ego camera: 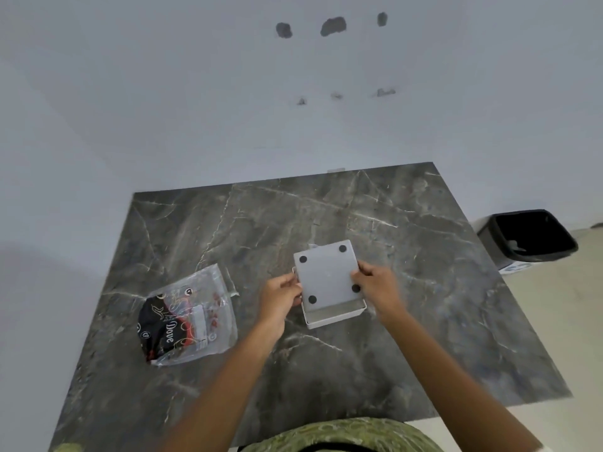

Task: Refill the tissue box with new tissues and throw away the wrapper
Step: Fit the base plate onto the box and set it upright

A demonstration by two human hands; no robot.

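Observation:
A white tissue box (328,278) lies upside down on the dark marble table (228,223), its flat base panel with several round black pads facing up. The panel sits slightly shifted toward the far side, leaving a gap along the box's near edge. My left hand (280,296) pinches the box's left side and my right hand (375,283) grips its right side. An empty clear plastic wrapper (189,316) with black and red print lies flat on the table to the left, apart from both hands.
A black waste bin (528,236) with a dark liner stands on the floor past the table's right edge. A white wall rises behind the table's far edge. The table's near edge is at my body.

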